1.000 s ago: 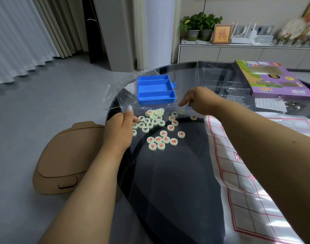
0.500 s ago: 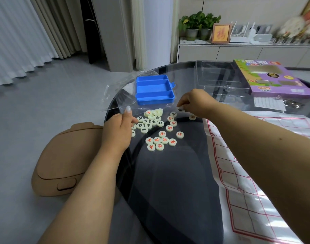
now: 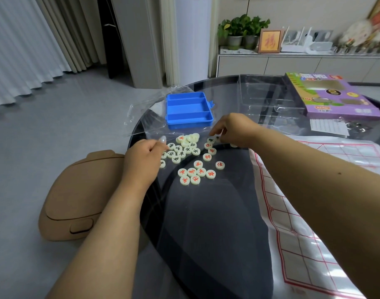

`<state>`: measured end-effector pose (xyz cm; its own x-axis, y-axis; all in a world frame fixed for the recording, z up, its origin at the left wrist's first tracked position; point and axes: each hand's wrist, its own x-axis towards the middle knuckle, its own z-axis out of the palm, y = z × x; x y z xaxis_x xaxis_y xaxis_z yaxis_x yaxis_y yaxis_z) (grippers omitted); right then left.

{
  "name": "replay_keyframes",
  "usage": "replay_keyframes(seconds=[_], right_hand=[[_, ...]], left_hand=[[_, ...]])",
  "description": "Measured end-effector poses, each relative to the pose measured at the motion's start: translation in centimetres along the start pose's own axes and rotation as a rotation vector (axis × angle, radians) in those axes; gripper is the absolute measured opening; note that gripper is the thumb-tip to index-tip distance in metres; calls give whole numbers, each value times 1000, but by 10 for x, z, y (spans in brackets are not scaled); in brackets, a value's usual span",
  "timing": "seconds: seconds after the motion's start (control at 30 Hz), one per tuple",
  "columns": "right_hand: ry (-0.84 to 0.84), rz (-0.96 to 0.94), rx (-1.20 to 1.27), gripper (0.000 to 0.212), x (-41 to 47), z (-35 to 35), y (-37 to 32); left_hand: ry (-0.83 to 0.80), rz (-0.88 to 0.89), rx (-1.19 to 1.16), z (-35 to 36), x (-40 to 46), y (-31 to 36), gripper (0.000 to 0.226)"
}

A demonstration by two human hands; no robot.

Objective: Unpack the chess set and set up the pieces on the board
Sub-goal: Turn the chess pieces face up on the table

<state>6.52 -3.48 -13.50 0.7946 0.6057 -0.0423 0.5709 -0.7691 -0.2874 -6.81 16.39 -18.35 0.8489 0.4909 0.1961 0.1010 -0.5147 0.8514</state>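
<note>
We see the blue tray (image 3: 188, 111), its 3 compartments bare, behind the scattered chess pieces (image 3: 191, 160) on the glass table (image 3: 217, 234); our left hand (image 3: 141, 157) curls at their edge, perhaps pinching one; our right hand (image 3: 233, 130) pinches a piece; the paper board (image 3: 303, 223) lies right.

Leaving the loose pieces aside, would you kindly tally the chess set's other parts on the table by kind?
Blue tray: 1
Purple box: 1
Clear plastic insert: 1
Clear plastic bag: 1
Paper slip: 1
Board sheet: 1
Total: 6
</note>
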Motion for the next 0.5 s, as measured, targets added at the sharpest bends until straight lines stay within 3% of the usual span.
replay_keyframes(seconds=[0.1,0.23,0.37,0.5], right_hand=[[19,-10,-26,28,5,5,-7],[70,19,0,33,7,5,-5],[66,48,-16,24,2,-11,1],[-128,93,-79,25,1,-12,1]], left_hand=[[-140,-5,26,-10,4,-2,7],[-333,109,193,-23,9,-8,43],[-275,139,192,-17,8,-6,41],[-166,137,182,-7,9,-4,35]])
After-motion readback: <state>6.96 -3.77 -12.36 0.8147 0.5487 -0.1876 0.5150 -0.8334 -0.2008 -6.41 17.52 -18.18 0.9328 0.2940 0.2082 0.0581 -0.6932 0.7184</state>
